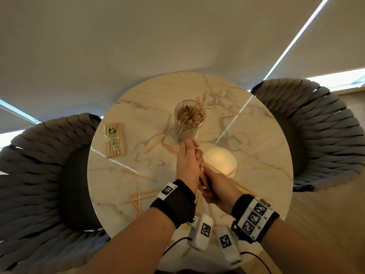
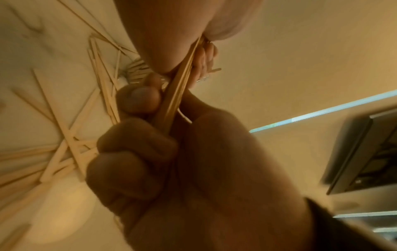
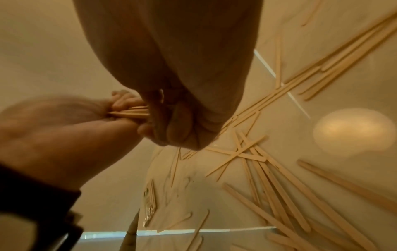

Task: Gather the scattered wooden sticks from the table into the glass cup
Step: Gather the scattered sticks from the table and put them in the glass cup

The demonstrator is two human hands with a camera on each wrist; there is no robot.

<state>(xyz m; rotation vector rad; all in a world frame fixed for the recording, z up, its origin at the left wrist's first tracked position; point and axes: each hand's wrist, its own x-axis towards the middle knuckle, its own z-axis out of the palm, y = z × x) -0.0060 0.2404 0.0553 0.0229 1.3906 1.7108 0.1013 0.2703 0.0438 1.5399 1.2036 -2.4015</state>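
Note:
A tall glass cup (image 1: 189,119) stands upright at the middle back of the round marble table (image 1: 256,139), with several wooden sticks inside. Just in front of it, above the table, my two hands meet around one bundle of sticks (image 1: 203,177). My left hand (image 1: 194,155) grips the far end of the bundle (image 2: 178,91). My right hand (image 1: 209,186) curls round the near end of this bundle (image 3: 131,112). Loose sticks (image 1: 158,140) lie scattered left of the cup, at the back right (image 1: 234,115), at the right (image 1: 268,167) and near the front left edge (image 1: 138,196).
A wrapped pack of sticks (image 1: 115,140) lies flat at the table's left side. Grey woven chairs stand at the left (image 1: 39,165) and the right (image 1: 316,125). A round lamp glare (image 1: 220,161) shows on the tabletop right of my hands.

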